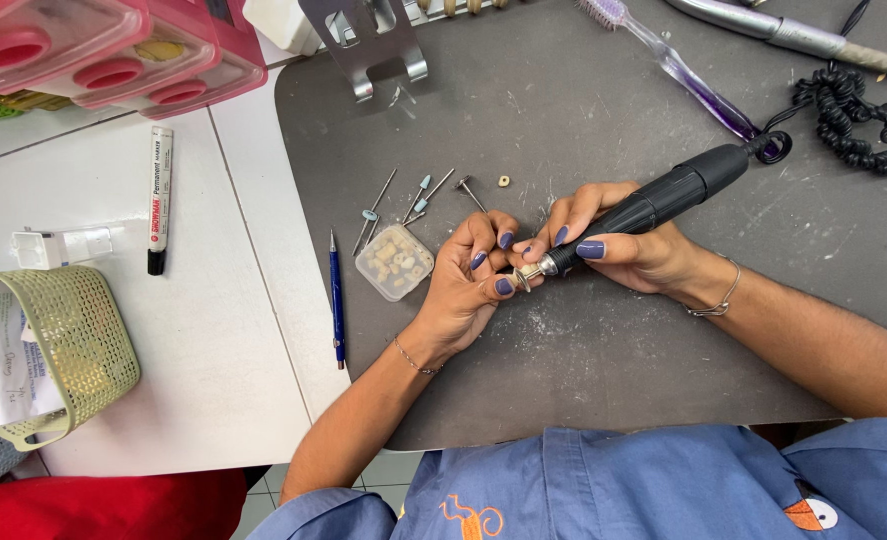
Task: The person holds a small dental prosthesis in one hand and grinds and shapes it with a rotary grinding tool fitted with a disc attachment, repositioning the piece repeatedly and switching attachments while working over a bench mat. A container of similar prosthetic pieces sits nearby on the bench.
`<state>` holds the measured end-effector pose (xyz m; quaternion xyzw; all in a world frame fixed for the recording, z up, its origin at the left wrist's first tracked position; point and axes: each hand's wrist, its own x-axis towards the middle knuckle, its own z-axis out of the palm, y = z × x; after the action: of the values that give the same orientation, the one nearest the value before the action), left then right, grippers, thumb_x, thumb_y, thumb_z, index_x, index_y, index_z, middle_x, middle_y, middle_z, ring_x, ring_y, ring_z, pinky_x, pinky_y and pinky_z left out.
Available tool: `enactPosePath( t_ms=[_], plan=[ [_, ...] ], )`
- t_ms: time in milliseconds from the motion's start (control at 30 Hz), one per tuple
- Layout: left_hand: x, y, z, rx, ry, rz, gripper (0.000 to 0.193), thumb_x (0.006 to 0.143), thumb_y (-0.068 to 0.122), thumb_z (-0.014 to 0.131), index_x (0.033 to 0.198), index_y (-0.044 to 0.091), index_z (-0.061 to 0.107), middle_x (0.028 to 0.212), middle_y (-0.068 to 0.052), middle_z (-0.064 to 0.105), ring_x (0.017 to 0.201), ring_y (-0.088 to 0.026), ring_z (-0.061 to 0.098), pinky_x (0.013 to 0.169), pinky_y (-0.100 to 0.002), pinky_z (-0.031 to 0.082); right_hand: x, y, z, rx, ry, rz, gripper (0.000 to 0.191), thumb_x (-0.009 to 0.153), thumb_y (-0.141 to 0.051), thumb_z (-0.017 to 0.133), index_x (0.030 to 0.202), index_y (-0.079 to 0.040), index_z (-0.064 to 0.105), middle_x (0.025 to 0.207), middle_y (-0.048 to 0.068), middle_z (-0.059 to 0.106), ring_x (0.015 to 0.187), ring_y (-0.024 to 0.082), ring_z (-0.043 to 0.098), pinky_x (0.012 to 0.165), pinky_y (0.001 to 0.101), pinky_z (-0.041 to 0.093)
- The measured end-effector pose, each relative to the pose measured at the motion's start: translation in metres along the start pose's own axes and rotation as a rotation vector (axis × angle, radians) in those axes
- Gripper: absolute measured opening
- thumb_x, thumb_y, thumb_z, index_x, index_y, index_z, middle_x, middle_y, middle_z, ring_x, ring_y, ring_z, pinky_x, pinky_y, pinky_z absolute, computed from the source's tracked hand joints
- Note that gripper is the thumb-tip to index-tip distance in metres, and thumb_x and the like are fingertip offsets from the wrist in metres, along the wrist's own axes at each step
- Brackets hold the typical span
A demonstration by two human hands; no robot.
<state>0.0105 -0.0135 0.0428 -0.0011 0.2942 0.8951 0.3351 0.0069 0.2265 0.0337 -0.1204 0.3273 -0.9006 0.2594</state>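
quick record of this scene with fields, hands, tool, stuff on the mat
left hand: pinches a small piece at the tool tip; piece too small to tell
right hand: grips black handpiece
cord: black, coiled, upper right
mat: dark grey, dusty
box: clear, small pale pieces inside, left of the hands
burs: loose above box
pen: blue, at left mat edge

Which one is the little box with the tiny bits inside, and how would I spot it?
Start at the big dark grey mat that covers the desk. Just beside the person's left hand, towards the mat's left edge, sits the small clear box. Unlike the thin metal tool bits above it and the blue pen beside it, it is square, see-through and full of pale little pieces.
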Motion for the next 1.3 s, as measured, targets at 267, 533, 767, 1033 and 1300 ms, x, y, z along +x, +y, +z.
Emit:
enactPosePath(
  t_ms=[267,533,767,1033,1300],
  plan=[
    [-0.0021,0.0011,0.0004,-0.012,-0.012,0.002,0.047,0.086,0.009,0.088,0.098,0.012,0.043,0.119,-0.004,0.047,0.109,-0.022,0.071,0.095,-0.03,0.064,0.0003,-0.0019,0.0006,0.039,-0.002,0.0,0.013,0.101,-0.011,0.07,0.111,-0.004,0.068,0.109,0.018,0.068,0.124,0.037,0.068,0.112,0.0549,0.057],
    [-0.0017,0.0013,0.0012,-0.031,-0.01,0.006,0.047,0.087,0.01,0.087,0.099,0.011,0.042,0.118,-0.005,0.047,0.111,-0.023,0.071,0.096,-0.03,0.065,0.0018,-0.0034,0.0017,0.052,-0.004,-0.001,0.013,0.101,-0.012,0.07,0.111,-0.005,0.068,0.11,0.018,0.067,0.124,0.037,0.067,0.113,0.0566,0.057],
    [-0.0015,0.0004,-0.0011,-0.045,-0.012,0.016,0.045,0.089,0.009,0.085,0.099,0.011,0.042,0.119,-0.005,0.045,0.115,-0.023,0.07,0.097,-0.031,0.064,0.0007,0.0001,-0.0006,0.051,-0.001,-0.01,0.016,0.1,-0.016,0.072,0.112,-0.005,0.067,0.108,0.017,0.068,0.124,0.037,0.067,0.114,0.0569,0.056],
    [-0.0031,0.0006,-0.0009,-0.033,-0.014,0.018,0.044,0.09,0.008,0.085,0.099,0.011,0.042,0.119,-0.004,0.046,0.114,-0.022,0.069,0.099,-0.032,0.064,0.0005,0.0009,-0.0011,0.048,0.005,-0.004,0.016,0.1,-0.017,0.072,0.111,-0.007,0.067,0.107,0.017,0.068,0.124,0.037,0.068,0.113,0.0573,0.056],
    [-0.0019,0.0013,0.0,-0.024,-0.012,0.026,0.045,0.089,0.009,0.086,0.1,0.011,0.042,0.118,-0.004,0.046,0.114,-0.019,0.068,0.1,-0.033,0.064,0.0013,-0.0015,0.0017,-0.014,0.025,0.007,0.015,0.1,-0.015,0.073,0.111,-0.005,0.069,0.109,0.019,0.069,0.124,0.038,0.067,0.112,0.0572,0.055]
  ],
)
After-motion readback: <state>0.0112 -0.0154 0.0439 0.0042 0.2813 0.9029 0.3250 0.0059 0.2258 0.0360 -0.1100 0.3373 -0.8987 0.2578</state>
